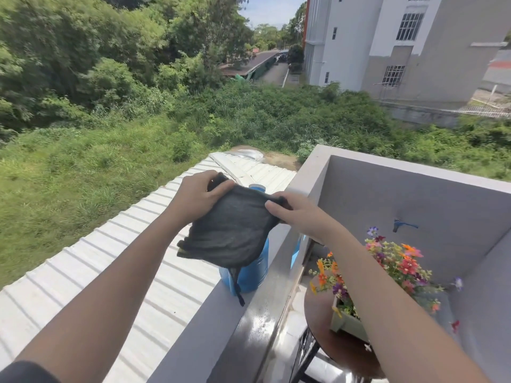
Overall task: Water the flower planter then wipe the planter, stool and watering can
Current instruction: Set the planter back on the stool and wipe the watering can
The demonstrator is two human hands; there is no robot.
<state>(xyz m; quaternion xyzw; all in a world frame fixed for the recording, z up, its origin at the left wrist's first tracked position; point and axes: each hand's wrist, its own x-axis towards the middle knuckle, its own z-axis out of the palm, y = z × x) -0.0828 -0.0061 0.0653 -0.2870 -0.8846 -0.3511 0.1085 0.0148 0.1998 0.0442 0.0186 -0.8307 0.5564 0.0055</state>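
On the balcony, below and to the right of the outstretched arms, a round dark-brown wooden stool [326, 338] carries a pale green rectangular planter box [345, 320] crowded with orange, pink, red and purple flowers [398, 261]. The stool looks solid and should take firm rubbing on its bare top and along the rim. The planter, if it holds wet soil, is probably heavy, so it is better wiped where it stands, one palm steadying an end wall; the blooms are fragile and overhang the box, so strokes should stay low on its sides.

On the grey concrete balcony ledge [265, 322], which shines wet in places, stands a large blue plastic water jug [253, 275] with a blue cap; it seems to serve as the watering can, though I cannot be sure. Wet smooth plastic is likely slippery, and it sits near the outer edge above a white corrugated metal roof [154, 261], so holding it at the neck while wiping the body seems wise.

In front of the jug hangs a dark grey soft cloth [232, 230], light and limp, a cord dangling from its lower edge. The left hand [193, 197] pinches its upper left corner and the right hand [298, 214] its upper right, both clenched on the fabric, stretching it taut between them.
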